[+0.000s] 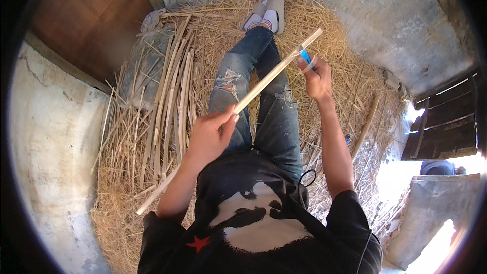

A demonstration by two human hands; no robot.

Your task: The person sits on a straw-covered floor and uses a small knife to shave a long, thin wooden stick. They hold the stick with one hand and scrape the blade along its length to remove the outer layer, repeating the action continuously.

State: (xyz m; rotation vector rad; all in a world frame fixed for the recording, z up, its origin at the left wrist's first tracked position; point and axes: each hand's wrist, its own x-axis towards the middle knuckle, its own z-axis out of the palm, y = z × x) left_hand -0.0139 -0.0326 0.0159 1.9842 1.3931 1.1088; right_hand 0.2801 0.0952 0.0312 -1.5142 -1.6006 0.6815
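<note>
A long pale strip of split wood or bamboo slants across my lap, its far end up to the right. My left hand grips it near the middle, thumb and fingers closed round it, and its lower end passes beneath my left forearm. Near the far end, my right hand is closed on a small knife with a blue handle. The short blade meets the strip, and a thin curled shaving shows beside the fingers. Most of the handle is hidden in my right hand.
Left of my legs lies a bundle of similar pale strips. Loose straw and shavings cover the floor around my outstretched legs. A thicker pole lies to the right. Worn walls stand close by; dark wooden slats are at the right.
</note>
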